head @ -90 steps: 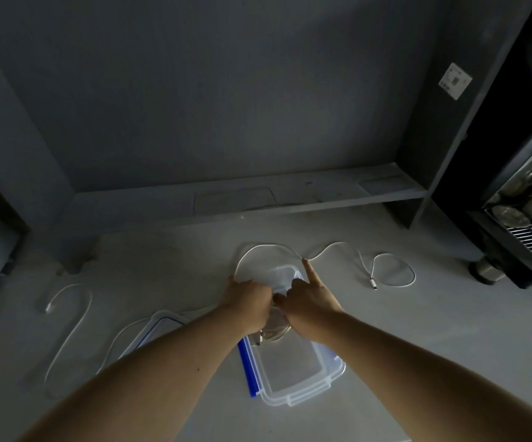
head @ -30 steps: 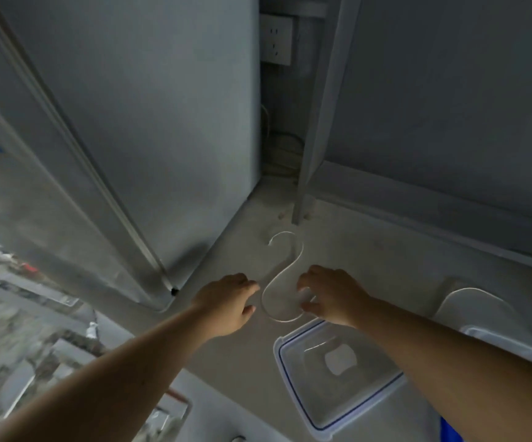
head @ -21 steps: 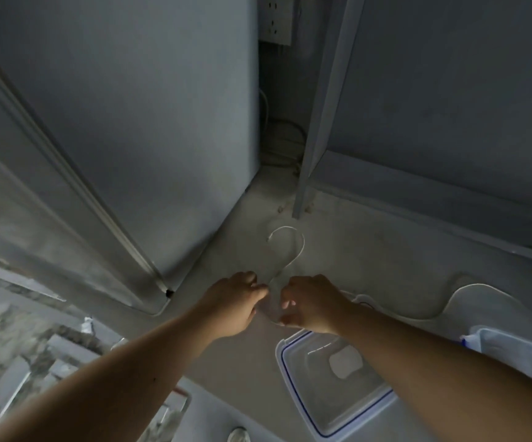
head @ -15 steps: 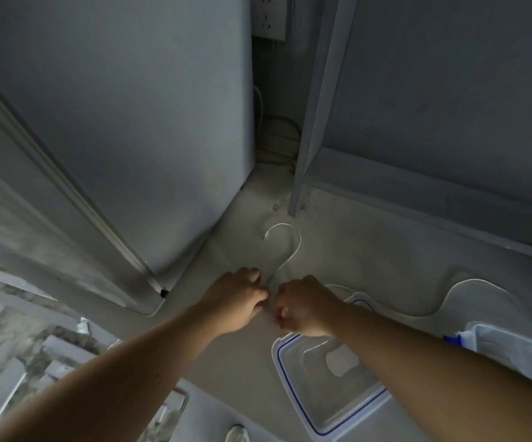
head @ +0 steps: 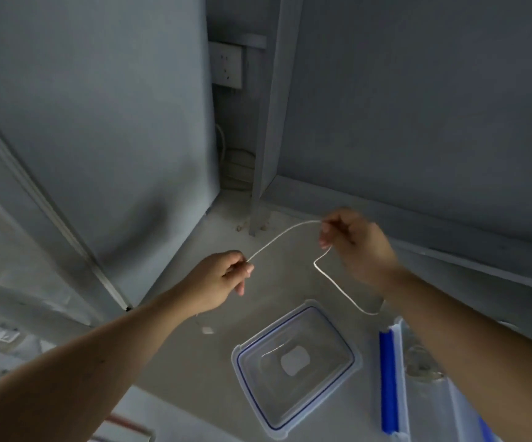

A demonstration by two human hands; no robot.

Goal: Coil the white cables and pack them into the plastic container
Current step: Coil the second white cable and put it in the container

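At nine o'clock a tall grey cabinet panel (head: pixel 105 129) closes off that side of the table (head: pixel 213 371), so there is little room to swing a cable out that way. The left hand (head: pixel 218 280) hovers above the table, its grip pinched together on one end of the white cable (head: pixel 282 237), thumb against fingertips (head: pixel 248 267). From there the cable rises in a shallow arch toward one o'clock to the right hand (head: pixel 358 247), whose grip is likewise closed on it. The stretch between the two hands looks pulled fairly straight, which I judge is a way to measure out the first loop before coiling.

Below the right hand the cable kinks sharply, then trails down toward five o'clock and disappears behind the right forearm (head: pixel 443 317), so the rest of its length is hidden. That loose tail could snag on the things lying beneath.

At six o'clock of the hands, a clear lid with a blue seal (head: pixel 296 365) rests flat on the table. Just beside it, at four o'clock, the plastic container (head: pixel 400 378) with a blue clip (head: pixel 388 381) sits partly under the forearm; something pale lies inside, too blurred to identify. A wall socket (head: pixel 226 67) is mounted at twelve o'clock, well apart from the work. A small white scrap (head: pixel 207 330) lies on the table under the left wrist.
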